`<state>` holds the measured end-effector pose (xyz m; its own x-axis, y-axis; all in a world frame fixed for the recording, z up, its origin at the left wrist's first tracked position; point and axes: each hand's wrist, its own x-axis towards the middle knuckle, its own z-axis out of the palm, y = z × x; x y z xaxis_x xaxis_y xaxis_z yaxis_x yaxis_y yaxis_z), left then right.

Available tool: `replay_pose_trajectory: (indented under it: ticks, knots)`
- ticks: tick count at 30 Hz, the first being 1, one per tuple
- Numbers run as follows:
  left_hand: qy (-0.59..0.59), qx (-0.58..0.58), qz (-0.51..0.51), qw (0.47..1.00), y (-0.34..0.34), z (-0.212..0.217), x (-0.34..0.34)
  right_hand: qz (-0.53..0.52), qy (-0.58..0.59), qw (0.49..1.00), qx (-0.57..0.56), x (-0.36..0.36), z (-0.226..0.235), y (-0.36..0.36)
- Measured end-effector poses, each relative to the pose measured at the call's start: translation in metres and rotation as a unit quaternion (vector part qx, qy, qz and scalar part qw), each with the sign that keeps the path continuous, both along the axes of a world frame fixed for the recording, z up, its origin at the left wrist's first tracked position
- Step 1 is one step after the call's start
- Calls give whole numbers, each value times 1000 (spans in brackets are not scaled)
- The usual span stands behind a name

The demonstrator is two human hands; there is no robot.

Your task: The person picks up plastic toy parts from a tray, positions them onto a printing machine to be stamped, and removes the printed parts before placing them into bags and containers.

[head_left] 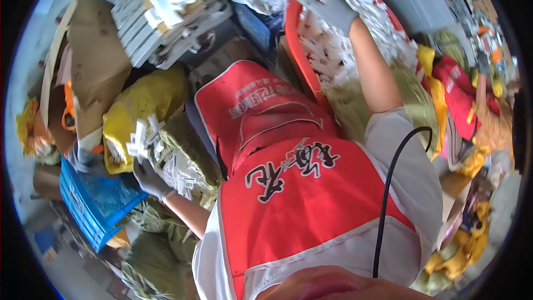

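My left hand (151, 179), in a grey glove, is at the left over an open woven sack (206, 161) filled with white plastic pieces (182, 171). Its fingers close on a small bunch of white plastic pieces (143, 138) that sticks up past the fingertips. At the far right, a red tub (292, 28) is heaped with similar narrow white pieces (327, 50). My right hand (327, 6), also grey-gloved, reaches over the tub's far left rim. Its fingers stretch out to the left, and I see nothing held in them; its palm side is hidden.
A grey slatted worktop (136, 30) with white parts on it stands ahead on the left. Nearby are a cardboard box (97, 44), a yellow sack (147, 97) and a blue plastic crate (83, 203). A greenish woven sack (411, 97) leans by the tub. Another person (491, 111) is at the far right.
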<state>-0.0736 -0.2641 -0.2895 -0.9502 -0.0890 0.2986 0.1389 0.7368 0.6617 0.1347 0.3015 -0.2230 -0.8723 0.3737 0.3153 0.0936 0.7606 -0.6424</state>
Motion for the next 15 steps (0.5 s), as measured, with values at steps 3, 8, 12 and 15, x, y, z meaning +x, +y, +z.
replay_pose_trajectory:
  ticks: [3,8,12,15]
  knots:
    - [22,13,-25,999,-44,-38,-14,-212,-86,973,31,87,-65,52]
    - [-69,96,-84,989,8,-40,-14,-318,-228,920,12,138,-175,80]
    - [-74,-19,-200,977,74,-26,3,-335,-367,842,209,100,-197,48]
    - [-84,-47,-276,956,107,-17,11,-334,-377,812,296,79,-203,49]
